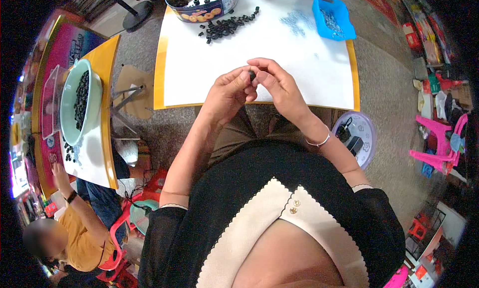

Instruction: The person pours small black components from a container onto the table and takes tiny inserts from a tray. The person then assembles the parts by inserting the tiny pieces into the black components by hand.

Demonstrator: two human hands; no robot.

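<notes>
In front of my body, above the near edge of the white-topped table [224, 63], both hands meet at one small black part [252, 75]. My left hand [229, 92] pinches it between thumb and fingers. From the other side, my right hand [283, 87] is closed in on the same part, thumb against it and forefinger arched over; whether it also grips something smaller is hidden. Farther off lies a loose pile of small black parts [227, 27]. Small clear pieces [297, 23] are scattered to the right of that pile.
A round tin [202, 13] holding black parts stands at the far left of the table, a blue basket [343, 37] of clear pieces at the far right. On the left, a co-worker [82, 238] sits by another table with a pale green basin [70, 119]. A lilac tub [368, 133] sits low right.
</notes>
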